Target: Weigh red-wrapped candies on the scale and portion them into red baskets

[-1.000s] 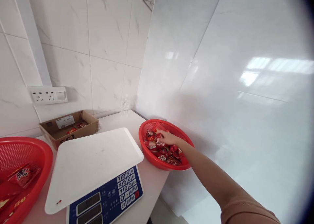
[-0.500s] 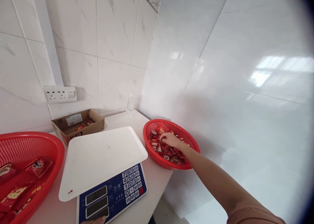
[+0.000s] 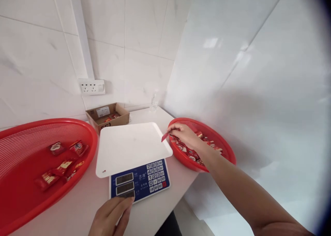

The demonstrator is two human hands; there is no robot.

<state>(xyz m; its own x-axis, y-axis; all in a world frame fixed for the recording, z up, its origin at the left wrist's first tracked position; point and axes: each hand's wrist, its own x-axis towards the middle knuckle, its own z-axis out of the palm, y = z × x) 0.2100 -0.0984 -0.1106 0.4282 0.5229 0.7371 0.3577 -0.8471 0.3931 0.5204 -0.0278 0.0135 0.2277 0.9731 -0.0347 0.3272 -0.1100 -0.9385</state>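
My right hand (image 3: 184,135) pinches a small red packet (image 3: 164,136) by its end, over the left rim of the right red plastic basket (image 3: 230,149). Many red snack packets (image 3: 190,154) fill that basket below the hand. The packet's tip reaches over the right edge of the white pan (image 3: 131,146) of a digital scale (image 3: 141,181). At the scale's front, by the lowest display, is my left hand (image 3: 111,217). Its fingers are bent and pressed together, with nothing seen in them; whether they touch the scale I cannot tell.
A larger red basket (image 3: 92,139) with several red packets (image 3: 77,147) stands on the left. Behind the scale sits an open cardboard box (image 3: 121,117) holding some packets. A clear plastic object (image 3: 154,101) is in the table's back corner, and a wall socket (image 3: 91,87) is above.
My right hand has risen from among the packets to the basket's left rim with a packet pinched in it. The view has shifted, and more of my left hand shows.
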